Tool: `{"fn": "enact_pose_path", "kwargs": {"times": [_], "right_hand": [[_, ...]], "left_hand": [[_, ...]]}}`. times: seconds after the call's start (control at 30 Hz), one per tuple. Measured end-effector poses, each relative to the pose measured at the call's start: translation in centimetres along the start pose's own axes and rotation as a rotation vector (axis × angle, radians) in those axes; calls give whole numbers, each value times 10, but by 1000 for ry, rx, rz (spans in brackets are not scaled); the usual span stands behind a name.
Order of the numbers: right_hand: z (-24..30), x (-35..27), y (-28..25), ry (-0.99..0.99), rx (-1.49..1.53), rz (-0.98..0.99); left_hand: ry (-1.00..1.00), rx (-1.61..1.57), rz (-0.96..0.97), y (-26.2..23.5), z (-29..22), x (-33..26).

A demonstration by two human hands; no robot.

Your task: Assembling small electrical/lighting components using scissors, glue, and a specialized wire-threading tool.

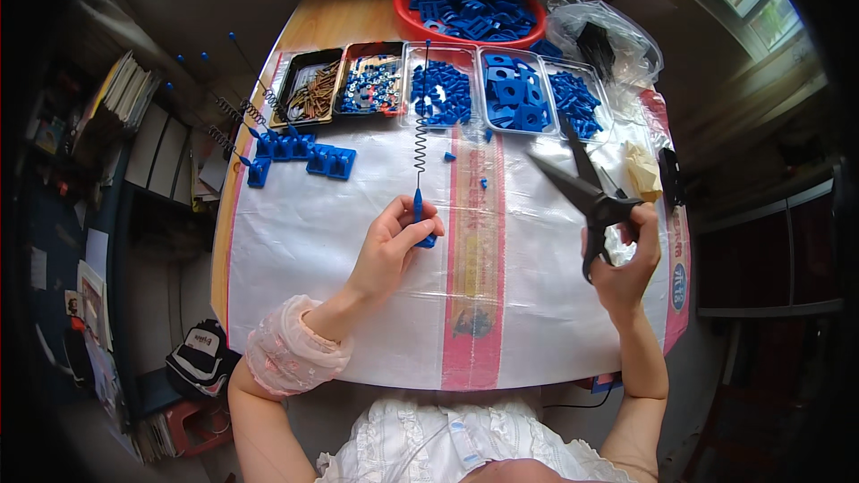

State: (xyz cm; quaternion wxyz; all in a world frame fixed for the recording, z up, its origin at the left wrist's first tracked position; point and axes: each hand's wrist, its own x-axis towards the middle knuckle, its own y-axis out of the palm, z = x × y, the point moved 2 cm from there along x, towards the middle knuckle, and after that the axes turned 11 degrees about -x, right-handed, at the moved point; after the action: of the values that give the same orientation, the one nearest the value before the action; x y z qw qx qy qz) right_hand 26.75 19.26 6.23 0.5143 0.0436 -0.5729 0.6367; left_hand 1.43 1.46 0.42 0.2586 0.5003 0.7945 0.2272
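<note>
In left hand (391, 246), spring rod (419, 139) upright.

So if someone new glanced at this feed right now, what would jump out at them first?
Probably the black scissors, blades open, held up in the right hand at the right of the white sheet. Next, the left hand at the centre, pinching the blue end of a long coiled spring rod that stretches away toward a row of trays of blue plastic parts. A red basin of more blue parts sits behind them.
</note>
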Motion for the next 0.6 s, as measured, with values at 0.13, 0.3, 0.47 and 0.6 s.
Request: {"fn": "enact_pose_path", "kwargs": {"times": [0.13,0.3,0.47,0.6], "right_hand": [[-34,33,-51,231,221,-265],[-101,31,-120,447,-37,-108],[-150,-37,-127,634,-312,90],[-162,-86,-127,686,-334,241]], "left_hand": [[0,27,-15,1,1,-1],[0,35,-45,3,1,0],[-6,50,-53,6,1,2],[-5,44,-57,1,0,0]]}}
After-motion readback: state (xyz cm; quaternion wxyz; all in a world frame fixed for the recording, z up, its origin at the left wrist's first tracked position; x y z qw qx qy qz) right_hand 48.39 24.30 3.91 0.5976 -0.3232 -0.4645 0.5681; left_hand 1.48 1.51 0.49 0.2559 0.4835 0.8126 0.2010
